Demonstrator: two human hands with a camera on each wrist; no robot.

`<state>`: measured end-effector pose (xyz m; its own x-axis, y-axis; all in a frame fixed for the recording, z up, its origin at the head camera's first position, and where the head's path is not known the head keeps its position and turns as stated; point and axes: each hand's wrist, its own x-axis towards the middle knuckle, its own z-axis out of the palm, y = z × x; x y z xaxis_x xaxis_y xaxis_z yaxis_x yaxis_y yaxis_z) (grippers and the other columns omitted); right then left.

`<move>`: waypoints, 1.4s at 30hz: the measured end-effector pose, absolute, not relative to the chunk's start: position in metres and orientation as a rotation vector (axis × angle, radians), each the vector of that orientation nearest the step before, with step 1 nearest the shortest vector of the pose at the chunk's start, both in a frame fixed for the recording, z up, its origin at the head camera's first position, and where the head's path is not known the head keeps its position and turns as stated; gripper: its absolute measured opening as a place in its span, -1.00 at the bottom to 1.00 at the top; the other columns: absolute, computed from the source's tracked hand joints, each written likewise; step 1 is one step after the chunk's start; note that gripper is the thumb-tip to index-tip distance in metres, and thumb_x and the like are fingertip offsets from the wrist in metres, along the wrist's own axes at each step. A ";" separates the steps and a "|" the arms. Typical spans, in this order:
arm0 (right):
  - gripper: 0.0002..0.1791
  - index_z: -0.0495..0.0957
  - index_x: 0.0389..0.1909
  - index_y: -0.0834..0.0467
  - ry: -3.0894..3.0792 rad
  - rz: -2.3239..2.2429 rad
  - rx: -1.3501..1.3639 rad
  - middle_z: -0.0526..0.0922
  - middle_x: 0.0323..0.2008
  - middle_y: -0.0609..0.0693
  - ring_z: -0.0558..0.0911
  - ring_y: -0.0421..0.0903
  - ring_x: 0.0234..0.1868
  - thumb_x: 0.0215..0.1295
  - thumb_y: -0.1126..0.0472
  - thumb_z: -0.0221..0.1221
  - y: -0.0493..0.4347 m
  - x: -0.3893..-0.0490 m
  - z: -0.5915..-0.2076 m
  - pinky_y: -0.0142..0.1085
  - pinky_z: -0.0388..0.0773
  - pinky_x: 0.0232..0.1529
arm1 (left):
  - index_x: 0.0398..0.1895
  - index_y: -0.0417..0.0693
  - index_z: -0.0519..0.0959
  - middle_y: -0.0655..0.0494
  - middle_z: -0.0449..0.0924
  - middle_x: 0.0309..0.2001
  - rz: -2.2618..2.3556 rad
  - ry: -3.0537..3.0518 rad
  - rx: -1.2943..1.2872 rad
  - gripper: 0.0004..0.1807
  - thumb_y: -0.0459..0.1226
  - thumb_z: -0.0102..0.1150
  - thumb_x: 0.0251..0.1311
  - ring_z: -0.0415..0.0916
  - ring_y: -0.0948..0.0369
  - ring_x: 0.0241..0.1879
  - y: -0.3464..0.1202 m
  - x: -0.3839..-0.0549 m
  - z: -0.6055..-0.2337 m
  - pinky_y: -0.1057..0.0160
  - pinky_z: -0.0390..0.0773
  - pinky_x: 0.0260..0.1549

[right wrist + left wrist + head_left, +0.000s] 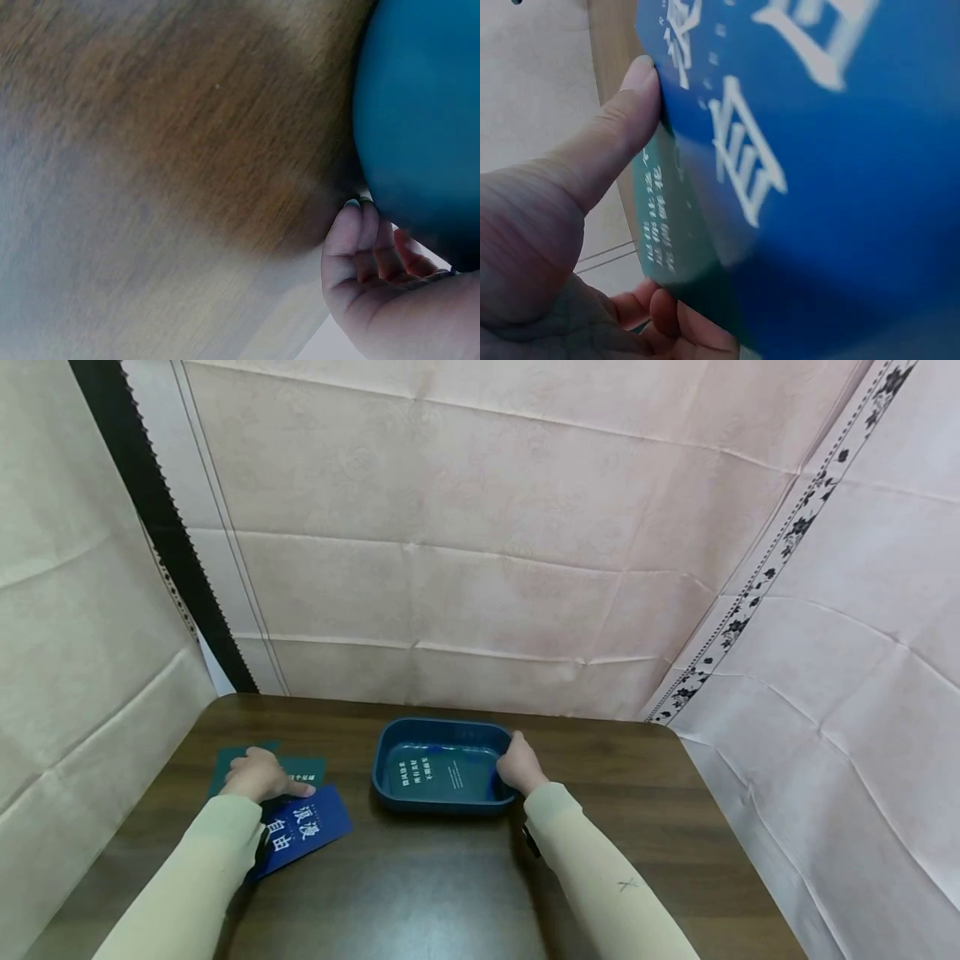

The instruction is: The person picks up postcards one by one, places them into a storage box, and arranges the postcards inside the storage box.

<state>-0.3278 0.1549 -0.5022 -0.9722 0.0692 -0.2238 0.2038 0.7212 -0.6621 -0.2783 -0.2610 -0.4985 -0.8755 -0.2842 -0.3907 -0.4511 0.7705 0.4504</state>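
Observation:
In the head view my left hand [257, 777] is over a blue card [324, 824] with large white characters and dark green cards [306, 768] beside it. The left wrist view shows the thumb on the edge of the blue card [840, 187], with curled fingers at the lower edge of a green card [664, 217] behind it. My right hand [519, 766] grips the right rim of a teal plastic tray [442, 807]. A dark green card [427, 774] with white writing lies in that tray. The tray's rounded outer wall [420, 112] shows in the right wrist view, fingers against it.
Both tray and cards are on a brown wooden table [615, 860] with rounded far corners. Pale creased cloth [450, 527] hangs behind it and at both sides. A black strip [172, 543] runs down the cloth at the left.

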 end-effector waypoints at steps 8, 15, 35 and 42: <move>-0.28 -0.11 0.49 0.24 2.733 -1.081 0.243 0.19 0.40 0.22 0.33 0.14 0.31 0.37 0.38 -0.05 0.155 -0.332 -0.505 0.12 0.33 0.20 | 0.24 -0.72 -0.04 -0.68 0.14 0.06 0.857 2.638 -0.383 0.30 0.25 0.35 -0.06 0.23 -0.43 0.04 -0.277 -0.276 -0.500 -0.37 0.36 -0.03; -0.27 -0.10 0.49 0.23 2.726 -1.092 0.254 0.22 0.39 0.23 0.34 0.14 0.31 0.36 0.38 -0.03 0.156 -0.333 -0.506 0.12 0.33 0.19 | 0.17 -0.66 0.25 -0.60 0.27 0.11 0.932 2.627 -0.254 -0.12 0.04 0.24 0.20 0.34 -0.34 0.02 -0.288 -0.279 -0.503 -0.28 0.41 -0.03; -0.27 -0.11 0.50 0.22 2.714 -1.112 0.263 0.20 0.40 0.21 0.33 0.14 0.31 0.37 0.39 -0.04 0.155 -0.331 -0.505 0.13 0.34 0.18 | 0.31 -0.36 0.23 -0.42 0.29 0.16 1.495 2.724 -0.539 -0.52 -0.23 -0.18 0.46 0.30 -0.24 0.06 -0.303 -0.281 -0.506 -0.20 0.43 -0.11; -0.27 -0.10 0.50 0.23 2.721 -1.108 0.255 0.21 0.40 0.21 0.34 0.13 0.31 0.36 0.39 -0.04 0.156 -0.332 -0.507 0.13 0.34 0.18 | 0.35 -0.25 0.23 -0.30 0.35 0.10 1.654 2.819 -0.592 -0.52 -0.17 -0.22 0.49 0.38 -0.11 -0.04 -0.304 -0.285 -0.494 0.05 0.45 -0.26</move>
<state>-0.3319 0.1559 -0.5068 -0.9668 0.0863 -0.2407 0.2299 0.7057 -0.6702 -0.2848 -0.3038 -0.4942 -0.9208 -0.3894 -0.0241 -0.2110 0.4450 0.8703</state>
